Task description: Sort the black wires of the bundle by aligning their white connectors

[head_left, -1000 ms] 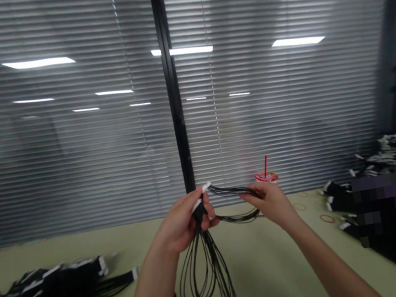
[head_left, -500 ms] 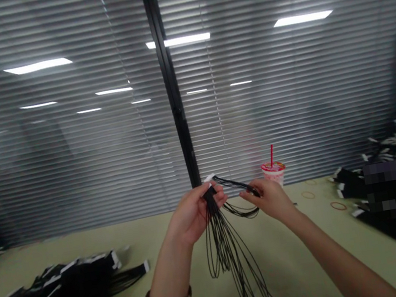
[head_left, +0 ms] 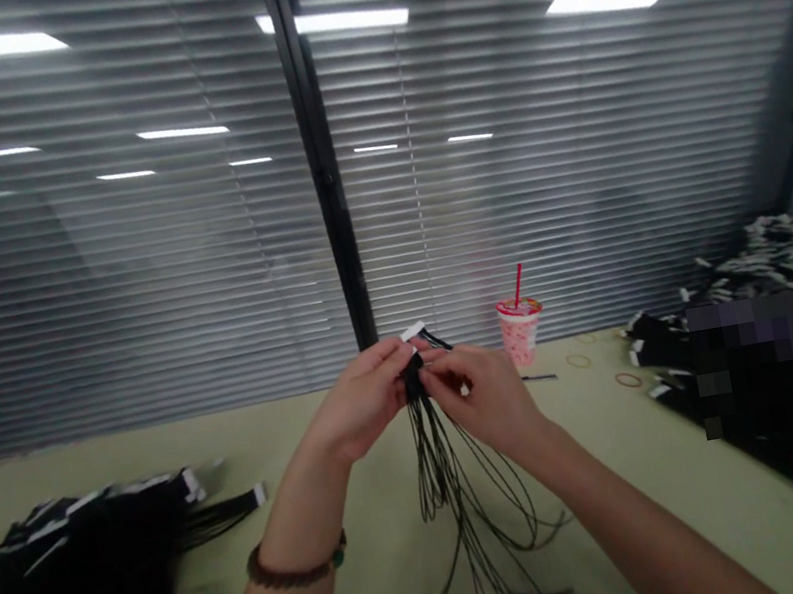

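My left hand [head_left: 361,404] is closed around the top of a black wire harness [head_left: 432,453], holding it up above the table. A white connector [head_left: 414,332] sticks out above the fingertips, and a second white-edged end shows just below it. From this grip the thin black wires hang in loops, their loose ends spreading low. My right hand [head_left: 488,398] is pinched against the harness just beside the left fingers, on the black wires near the connector. Its fingertips partly hide what lies between them.
Black harnesses with white connectors lie in a pile [head_left: 72,584] at left and a larger pile [head_left: 792,434] at right. A pink drink cup [head_left: 520,329] with a red straw stands by the blinds [head_left: 140,309]. Rubber bands [head_left: 628,380] lie on the table [head_left: 607,464].
My right hand has moved left, from holding the wires out to the side to right beside my left fingers. The view has shifted, tilting slightly down.
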`<state>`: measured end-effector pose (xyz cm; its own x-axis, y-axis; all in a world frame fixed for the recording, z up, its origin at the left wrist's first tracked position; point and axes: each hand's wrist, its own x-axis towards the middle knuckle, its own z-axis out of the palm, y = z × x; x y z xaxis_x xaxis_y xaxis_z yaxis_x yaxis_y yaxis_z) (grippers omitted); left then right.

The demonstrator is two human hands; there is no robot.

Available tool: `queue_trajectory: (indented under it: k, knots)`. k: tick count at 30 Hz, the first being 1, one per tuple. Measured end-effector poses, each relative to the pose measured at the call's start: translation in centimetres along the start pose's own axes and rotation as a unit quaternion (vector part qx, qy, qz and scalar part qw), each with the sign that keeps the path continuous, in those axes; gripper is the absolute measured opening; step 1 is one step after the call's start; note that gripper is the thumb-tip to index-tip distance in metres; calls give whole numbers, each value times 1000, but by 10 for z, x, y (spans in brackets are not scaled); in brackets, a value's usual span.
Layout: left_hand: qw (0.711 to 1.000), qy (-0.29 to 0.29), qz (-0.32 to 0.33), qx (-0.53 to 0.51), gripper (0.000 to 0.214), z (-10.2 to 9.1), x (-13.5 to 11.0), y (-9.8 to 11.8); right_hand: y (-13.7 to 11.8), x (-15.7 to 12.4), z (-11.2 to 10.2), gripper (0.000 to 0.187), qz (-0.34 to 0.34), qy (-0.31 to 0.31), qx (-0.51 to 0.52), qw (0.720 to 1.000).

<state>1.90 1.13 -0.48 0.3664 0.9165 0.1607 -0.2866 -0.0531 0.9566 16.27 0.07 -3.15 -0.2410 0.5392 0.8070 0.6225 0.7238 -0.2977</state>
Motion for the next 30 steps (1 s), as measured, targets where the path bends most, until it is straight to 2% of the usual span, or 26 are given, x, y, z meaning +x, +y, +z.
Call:
queue_trajectory:
  k: [6,11,16,22,30]
  knots:
    - [997,-22,13,72,17,2,1,-6,1,1,5,12,69,-31,12,997]
    - [996,-26,17,84,16,2,1,-9,3,0,8,7,104,-11,36,994]
    - [992,-39,20,114,18,-2,2,-14,8,-1,10,11,92,-41,57,993]
    - [990,-48,18,130,20,-3,2,-13,8,0,11,10,73,-36,75,994]
    - [988,-45,41,143,18,0,2,-10,5,-1,13,11,52,-21,31,998]
